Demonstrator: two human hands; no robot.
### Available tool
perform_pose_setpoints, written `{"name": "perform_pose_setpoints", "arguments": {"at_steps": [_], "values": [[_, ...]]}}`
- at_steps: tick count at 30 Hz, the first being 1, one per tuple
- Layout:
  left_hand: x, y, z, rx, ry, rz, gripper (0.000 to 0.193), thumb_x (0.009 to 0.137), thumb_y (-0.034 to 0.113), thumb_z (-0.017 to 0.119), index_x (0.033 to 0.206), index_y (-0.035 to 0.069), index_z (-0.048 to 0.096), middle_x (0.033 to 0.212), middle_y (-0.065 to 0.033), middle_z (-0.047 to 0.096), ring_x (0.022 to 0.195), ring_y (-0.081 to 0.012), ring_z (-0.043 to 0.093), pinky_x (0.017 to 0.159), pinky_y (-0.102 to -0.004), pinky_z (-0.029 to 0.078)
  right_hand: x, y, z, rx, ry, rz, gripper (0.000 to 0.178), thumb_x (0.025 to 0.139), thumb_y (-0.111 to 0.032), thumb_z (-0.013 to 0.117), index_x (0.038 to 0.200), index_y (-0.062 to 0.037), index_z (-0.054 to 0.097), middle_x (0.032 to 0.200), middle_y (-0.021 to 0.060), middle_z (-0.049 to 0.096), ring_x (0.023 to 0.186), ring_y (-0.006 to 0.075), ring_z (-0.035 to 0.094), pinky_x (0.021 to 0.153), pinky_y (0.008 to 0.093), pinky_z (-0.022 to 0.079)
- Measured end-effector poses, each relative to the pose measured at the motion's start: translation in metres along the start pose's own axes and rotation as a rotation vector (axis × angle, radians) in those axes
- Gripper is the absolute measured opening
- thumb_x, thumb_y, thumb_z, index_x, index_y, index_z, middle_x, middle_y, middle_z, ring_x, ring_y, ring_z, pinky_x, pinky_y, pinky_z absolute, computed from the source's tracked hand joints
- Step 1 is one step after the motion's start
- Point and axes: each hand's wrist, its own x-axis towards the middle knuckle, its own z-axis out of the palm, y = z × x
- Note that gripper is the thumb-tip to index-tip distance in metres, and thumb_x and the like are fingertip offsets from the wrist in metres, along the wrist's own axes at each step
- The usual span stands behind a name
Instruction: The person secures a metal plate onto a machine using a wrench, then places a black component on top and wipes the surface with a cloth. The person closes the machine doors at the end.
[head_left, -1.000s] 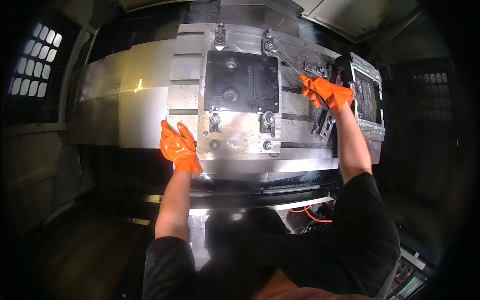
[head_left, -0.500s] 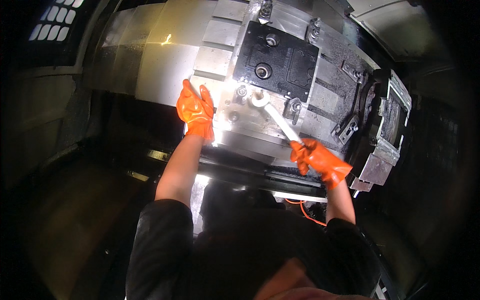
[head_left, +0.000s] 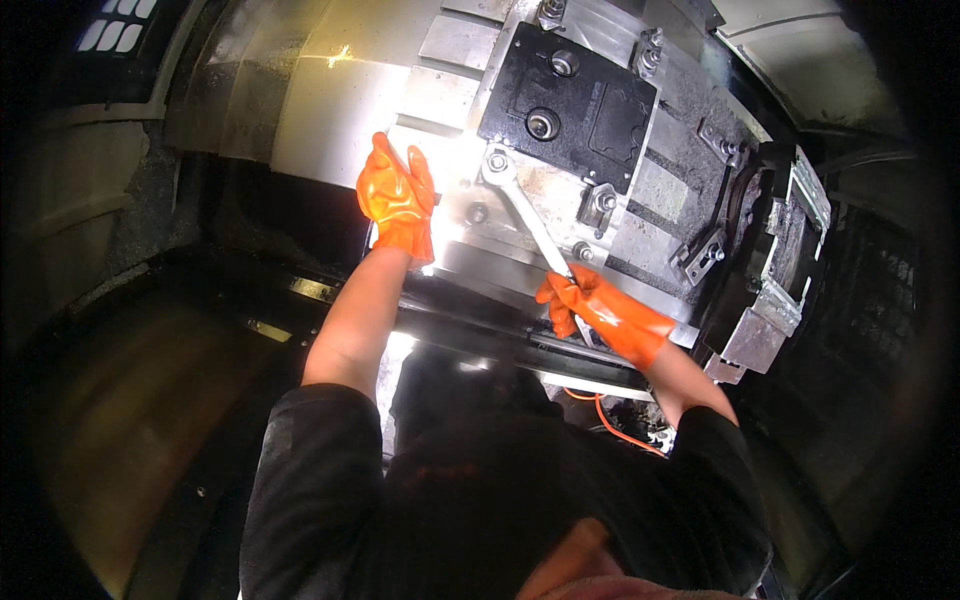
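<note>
- Gloved right hand (head_left: 602, 310) in orange, fingers closed around the lower part of a long silver wrench (head_left: 536, 226); a bit of the tool's far end shows below the grip.
- The wrench slants up and to the left, its head around a nut (head_left: 497, 161) just beside the near left corner of a black rectangular block (head_left: 575, 110).
- Gloved left hand (head_left: 398, 195), also orange, loosely open with fingers pointing away from the person, thumb side toward the wrench; nothing shows in its grasp. It lies over the front edge of the slotted machine bed (head_left: 440, 95); how firmly it presses cannot be told.
- The block, with two round holes, lies on a silver plate (head_left: 550, 190).
- A bolted clamp (head_left: 602, 203) sits at the block's near right corner; more bolts stand along the far side.
- Stepped metal covers (head_left: 330, 110) stretch left; a metal frame (head_left: 790, 240) stands at right.
- Below, an orange cable (head_left: 622, 436) curves beside the person's dark clothing.
</note>
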Motion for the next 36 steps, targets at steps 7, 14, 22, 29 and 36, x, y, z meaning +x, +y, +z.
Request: {"name": "perform_pose_setpoints", "arguments": {"at_steps": [7,14,22,29,36], "values": [[0.004,0.002,0.001,0.037,0.003,0.067,0.039,0.095,0.034,0.063,0.113,-0.001,0.058,0.084,-0.0208,0.064,0.077,-0.0429,0.065,0.068,-0.0462,0.052,-0.013,-0.016,-0.013,-0.165,-0.156,0.120,0.067,0.104,-0.066,0.041,0.094,-0.0032,0.063,0.063,0.0068,0.055,0.060,0.0173,0.058,0.060,0.0296,0.044],[0.000,0.002,0.000,-0.045,0.033,0.078,0.042,0.092,0.032,0.064,0.116,-0.002,0.057,0.083,-0.0221,0.064,0.074,-0.0447,0.064,0.066,-0.0477,0.052,-0.008,-0.004,-0.002,0.013,-0.115,0.190,0.066,0.104,-0.063,0.045,0.087,-0.0016,0.062,0.059,0.0082,0.056,0.046,0.0203,0.053,0.048,0.0330,0.045],[-0.004,0.000,0.000,-0.287,-0.105,-0.083,0.023,0.106,0.023,0.057,0.114,0.002,0.059,0.097,-0.0031,0.054,0.096,-0.0128,0.057,0.080,-0.0295,0.060,-0.023,-0.017,0.003,-0.058,-0.086,0.070,0.064,0.105,-0.060,0.046,0.086,-0.0011,0.064,0.060,0.0076,0.057,0.049,0.0190,0.056,0.050,0.0322,0.045],[-0.001,0.007,-0.006,-0.093,-0.027,0.019,0.039,0.098,0.031,0.062,0.120,-0.001,0.056,0.091,-0.0236,0.064,0.082,-0.0431,0.063,0.073,-0.0470,0.051,-0.004,-0.065,-0.050,-0.065,0.010,-0.103,0.065,0.102,-0.062,0.049,0.090,-0.0002,0.065,0.061,0.0062,0.058,0.050,0.0173,0.057,0.047,0.0303,0.043],[-0.001,0.008,-0.005,-0.133,0.022,0.020,0.031,0.098,0.025,0.065,0.115,0.000,0.060,0.089,-0.0148,0.061,0.078,-0.0300,0.061,0.070,-0.0344,0.052,0.075,-0.122,-0.096,-0.041,0.156,-0.205,0.062,0.099,-0.062,0.056,0.097,-0.0003,0.067,0.066,0.0027,0.056,0.053,0.0150,0.054,0.049,0.0279,0.042]]}}
